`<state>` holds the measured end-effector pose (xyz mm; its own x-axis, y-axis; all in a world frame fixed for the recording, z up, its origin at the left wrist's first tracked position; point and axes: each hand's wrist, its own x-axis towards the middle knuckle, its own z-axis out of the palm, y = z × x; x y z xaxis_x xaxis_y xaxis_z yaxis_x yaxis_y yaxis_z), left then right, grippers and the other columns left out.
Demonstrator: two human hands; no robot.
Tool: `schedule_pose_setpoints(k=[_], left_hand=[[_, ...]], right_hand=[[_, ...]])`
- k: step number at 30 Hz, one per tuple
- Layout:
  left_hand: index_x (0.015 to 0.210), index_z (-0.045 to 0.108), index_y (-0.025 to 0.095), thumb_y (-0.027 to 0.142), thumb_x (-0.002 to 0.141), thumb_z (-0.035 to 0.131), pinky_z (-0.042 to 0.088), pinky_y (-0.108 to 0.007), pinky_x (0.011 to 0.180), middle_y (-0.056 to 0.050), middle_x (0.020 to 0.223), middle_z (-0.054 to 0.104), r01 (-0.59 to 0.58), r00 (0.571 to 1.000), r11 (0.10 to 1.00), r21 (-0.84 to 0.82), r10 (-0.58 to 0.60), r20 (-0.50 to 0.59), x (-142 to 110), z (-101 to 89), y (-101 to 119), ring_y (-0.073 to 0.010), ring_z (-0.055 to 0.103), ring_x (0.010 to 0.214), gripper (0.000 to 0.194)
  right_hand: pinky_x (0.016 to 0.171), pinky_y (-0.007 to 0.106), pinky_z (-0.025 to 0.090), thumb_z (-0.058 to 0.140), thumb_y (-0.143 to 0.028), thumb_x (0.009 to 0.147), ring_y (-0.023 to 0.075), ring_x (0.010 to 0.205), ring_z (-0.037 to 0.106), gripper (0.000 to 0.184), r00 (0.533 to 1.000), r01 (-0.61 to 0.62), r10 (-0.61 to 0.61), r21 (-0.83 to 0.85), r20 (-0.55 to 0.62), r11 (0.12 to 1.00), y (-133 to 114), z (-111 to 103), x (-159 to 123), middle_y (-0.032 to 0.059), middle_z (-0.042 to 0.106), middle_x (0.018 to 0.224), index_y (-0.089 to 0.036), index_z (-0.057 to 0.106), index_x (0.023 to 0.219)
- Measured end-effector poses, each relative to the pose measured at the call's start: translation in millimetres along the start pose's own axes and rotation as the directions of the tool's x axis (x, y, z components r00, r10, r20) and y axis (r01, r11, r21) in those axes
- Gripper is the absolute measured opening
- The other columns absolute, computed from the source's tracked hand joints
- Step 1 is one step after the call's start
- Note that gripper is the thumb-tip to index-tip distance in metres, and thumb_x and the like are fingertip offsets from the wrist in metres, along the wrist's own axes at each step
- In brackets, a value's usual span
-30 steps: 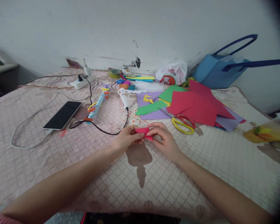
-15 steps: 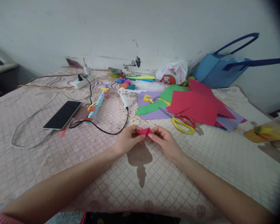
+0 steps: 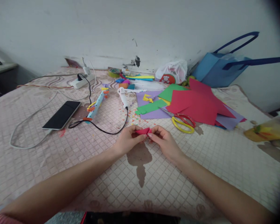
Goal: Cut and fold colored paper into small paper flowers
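A small folded piece of red paper (image 3: 142, 131) is held between my two hands, above the middle of the patterned tablecloth (image 3: 168, 186). My left hand (image 3: 128, 138) pinches its left part between thumb and fingers. At the right end, my right hand (image 3: 162, 138) has thumb and fingertips closed on the same piece. The fingers partly cover it, so its full shape is hidden. Just beyond my right hand lie scissors (image 3: 183, 124) with yellow and red handles, their blades resting against a strip of green paper (image 3: 151, 106).
Red sheets (image 3: 193, 105) overlap purple and green ones at the right. A white glue gun (image 3: 123, 98) trails a black cord. Left of it are a decorated light-blue strip (image 3: 97, 104) and a charging phone (image 3: 62, 115). A blue bag (image 3: 220, 70) and a drink cup (image 3: 267, 129) stand right.
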<state>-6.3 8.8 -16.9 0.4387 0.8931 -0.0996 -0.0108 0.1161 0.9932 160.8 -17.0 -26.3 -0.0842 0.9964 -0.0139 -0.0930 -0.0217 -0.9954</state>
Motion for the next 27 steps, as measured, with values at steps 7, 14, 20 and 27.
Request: schedule_pose_setpoints(k=[7,14,20,27], left_hand=[[0.085,0.056,0.014,0.031,0.068,0.071,0.046,-0.026,0.062,-0.002,0.072,0.064,0.003,1.000,1.000,0.031,-0.002,-0.019,1.5,-0.6,-2.1,-0.0135,0.060,0.064,0.029],[0.085,0.056,0.015,0.030,0.067,0.071,0.048,-0.028,0.063,-0.004,0.076,0.066,-0.007,1.000,0.997,0.077,0.009,-0.025,1.5,-0.9,-1.4,-0.0162,0.063,0.069,0.028],[0.087,0.054,0.015,0.026,0.064,0.073,0.049,-0.030,0.068,-0.005,0.080,0.068,-0.006,1.000,0.999,0.043,0.006,-0.019,1.0,0.2,-2.0,-0.0194,0.066,0.076,0.032],[0.085,0.055,0.014,0.028,0.065,0.072,0.049,-0.029,0.064,-0.005,0.078,0.068,-0.001,1.000,0.996,0.087,0.004,-0.030,2.0,0.4,-2.5,-0.0188,0.066,0.073,0.030]], right_hand=[[0.062,0.026,0.042,0.065,-0.028,0.078,0.0108,0.063,0.052,0.012,1.000,0.012,-0.012,0.003,-0.004,1.000,-2.0,3.0,-2.7,-0.0026,0.055,0.070,-0.019,0.057,0.077],[0.063,0.026,0.042,0.065,-0.028,0.078,0.0110,0.063,0.052,0.012,0.999,0.009,-0.009,0.012,-0.034,1.000,-2.8,3.8,-3.4,-0.0024,0.055,0.068,-0.019,0.057,0.075],[0.062,0.026,0.043,0.065,-0.028,0.078,0.0113,0.063,0.053,0.013,0.999,0.011,-0.012,-0.026,-0.040,1.000,-0.9,3.2,-2.6,-0.0022,0.057,0.067,-0.019,0.056,0.075],[0.061,0.025,0.043,0.065,-0.030,0.077,0.0109,0.061,0.053,0.014,0.999,0.029,-0.030,-0.046,-0.037,0.999,2.6,2.2,-1.8,-0.0025,0.057,0.068,-0.020,0.056,0.076]])
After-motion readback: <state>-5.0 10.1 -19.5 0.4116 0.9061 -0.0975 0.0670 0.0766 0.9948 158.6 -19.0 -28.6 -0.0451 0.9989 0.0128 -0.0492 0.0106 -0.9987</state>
